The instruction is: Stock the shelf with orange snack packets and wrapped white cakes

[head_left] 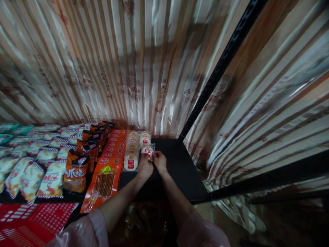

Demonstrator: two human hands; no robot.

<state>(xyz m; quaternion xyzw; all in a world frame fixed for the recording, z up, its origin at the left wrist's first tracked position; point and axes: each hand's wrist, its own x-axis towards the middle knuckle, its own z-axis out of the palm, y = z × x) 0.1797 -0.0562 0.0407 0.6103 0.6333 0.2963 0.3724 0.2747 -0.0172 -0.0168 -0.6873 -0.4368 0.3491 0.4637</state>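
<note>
Both my hands meet at a clear packet of round white crackers (147,151) with a red label, on the black shelf (177,164). My left hand (145,167) pinches its lower edge, while my right hand (159,161) has its fingers closed at the right edge. Just behind it lies another packet of the same kind (145,138). To the left runs a row of overlapping cracker packets (131,162). Beyond that row lie overlapping orange snack packs (106,178), the front one showing brown sticks through its window.
Black-and-orange bags (75,173) and several white snack bags (52,176) fill the shelf's left side. A red basket (33,223) is below at the left. A black metal post (218,72) rises at the shelf's back right corner, before a pleated, shiny curtain (144,68).
</note>
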